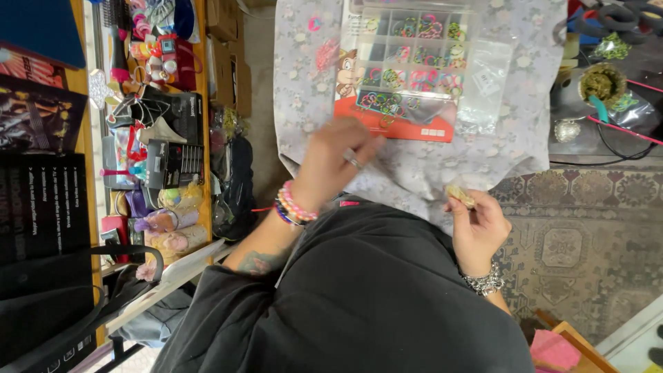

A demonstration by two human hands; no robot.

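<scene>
Reaching over the floral cloth (483, 159), our left hand (338, 162) hovers, fingers loosely curled on nothing, beside the compartmented box of coloured bands (411, 65) lying mid-cloth; our right hand (480, 224) pinches a small pale object (460, 195) near the cloth's edge.

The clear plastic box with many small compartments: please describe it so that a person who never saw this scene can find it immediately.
Find the pale flowered cloth across the person's lap. On it, beyond the left hand, lies the clear compartment box upon a red printed card. Only it holds small colourful loops sorted into square cells.
</scene>
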